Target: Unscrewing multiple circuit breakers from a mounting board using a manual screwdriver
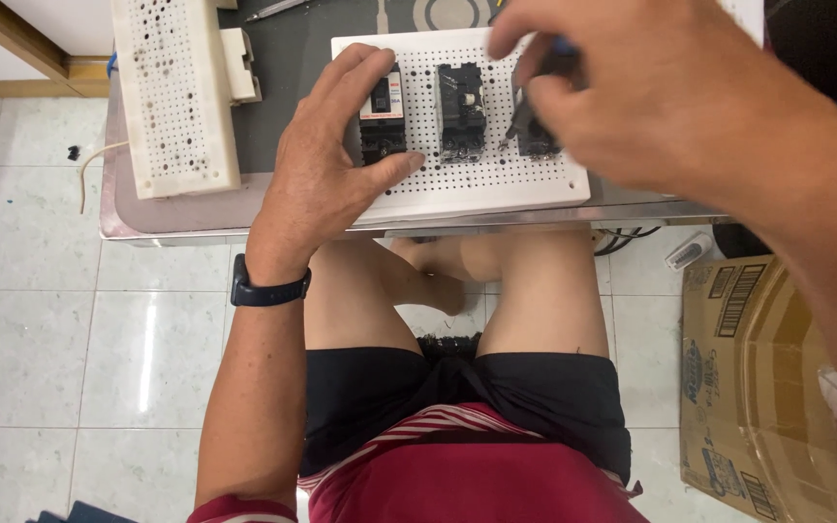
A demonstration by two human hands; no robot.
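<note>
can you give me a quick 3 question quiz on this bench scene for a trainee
1. True or false: the left hand rests on the white pegboard beside the leftmost breaker.
2. How many black breakers sit on that pegboard? A) two B) three C) five
3. Fill in: the right hand holds a thin ____ at the rightmost breaker.

Key
1. True
2. B; the middle breaker stands between the other two.
3. Tool; it is blurred, so its kind is unclear.
</note>
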